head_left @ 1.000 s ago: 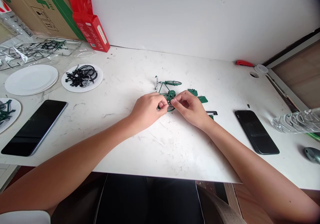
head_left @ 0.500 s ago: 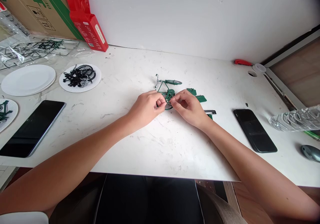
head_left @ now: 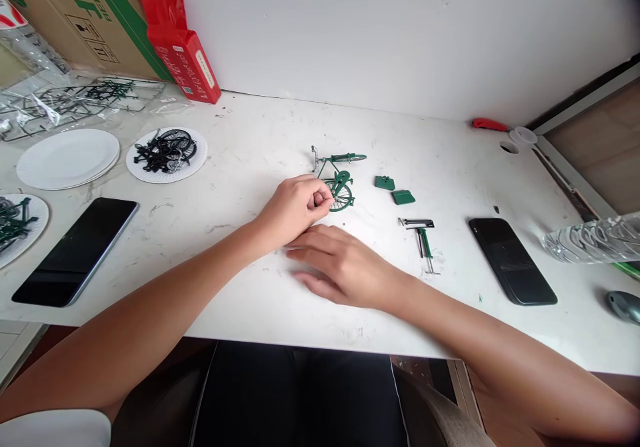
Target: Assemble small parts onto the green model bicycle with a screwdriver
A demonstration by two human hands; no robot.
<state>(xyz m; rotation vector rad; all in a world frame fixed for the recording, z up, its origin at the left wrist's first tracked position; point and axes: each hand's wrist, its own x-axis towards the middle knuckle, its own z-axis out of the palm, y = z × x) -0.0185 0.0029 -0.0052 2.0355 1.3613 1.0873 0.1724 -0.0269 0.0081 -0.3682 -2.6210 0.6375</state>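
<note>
A person's left hand is pinching the lower edge of a small green model bicycle lying mid-table, fingers closed on it. Their right hand is resting flat and open, holding nothing, just beside the left. Loose green parts are lying near the bicycle

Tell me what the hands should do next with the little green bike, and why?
Probably bring the right hand back up to the green bike. The left hand alone pinches it by the wheel, while the right lies flat on the table, holding nothing.
</note>
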